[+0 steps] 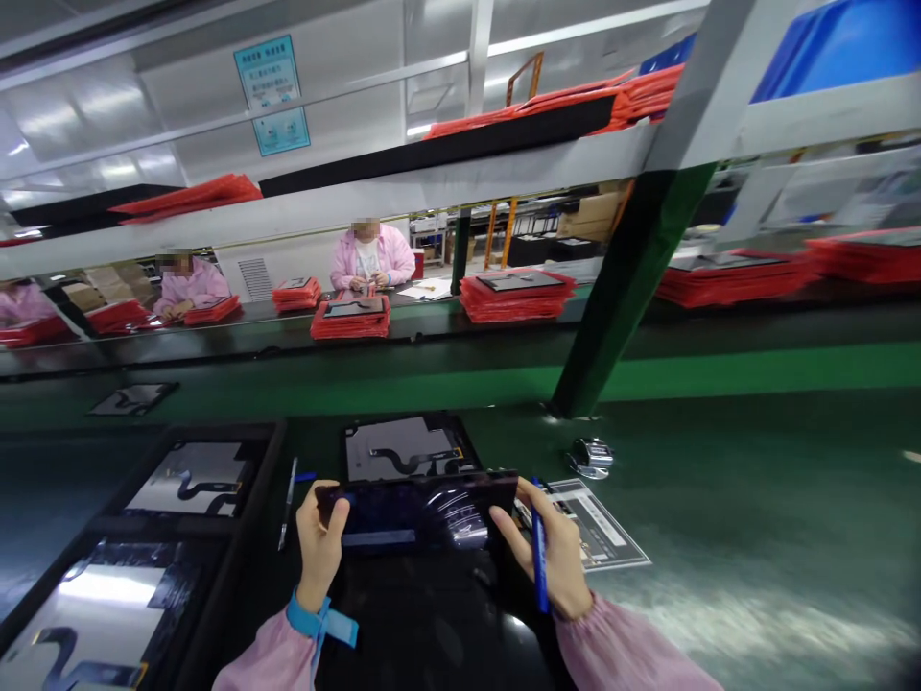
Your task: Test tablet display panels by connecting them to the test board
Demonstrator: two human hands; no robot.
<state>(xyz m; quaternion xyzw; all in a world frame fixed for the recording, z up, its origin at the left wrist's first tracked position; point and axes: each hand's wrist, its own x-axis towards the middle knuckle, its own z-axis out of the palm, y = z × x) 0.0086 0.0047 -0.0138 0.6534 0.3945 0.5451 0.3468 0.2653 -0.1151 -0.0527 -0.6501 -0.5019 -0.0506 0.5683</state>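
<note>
Between my two hands a glossy black display panel (432, 523) is held tilted, its dark face towards me and light reflecting on it. My left hand (320, 542) grips the left end, thumb on the front; a blue strap (320, 619) circles that wrist. At the right end my right hand (551, 547) pinches the panel and also has a blue pen (539, 557) tucked in it. Just behind lies another display panel (407, 446) with its grey back and dark flex cable showing. Under the held panel is a black, shiny surface (438, 624).
A black tray (270, 451) on the left holds panels with flex cables. Near it lies a thin metal tool (289, 504). A printed sheet (601, 523) and a shiny metal object (591, 456) are on the right. A green post (619, 307) rises behind; red stacks (514, 297) line the far bench, where people sit.
</note>
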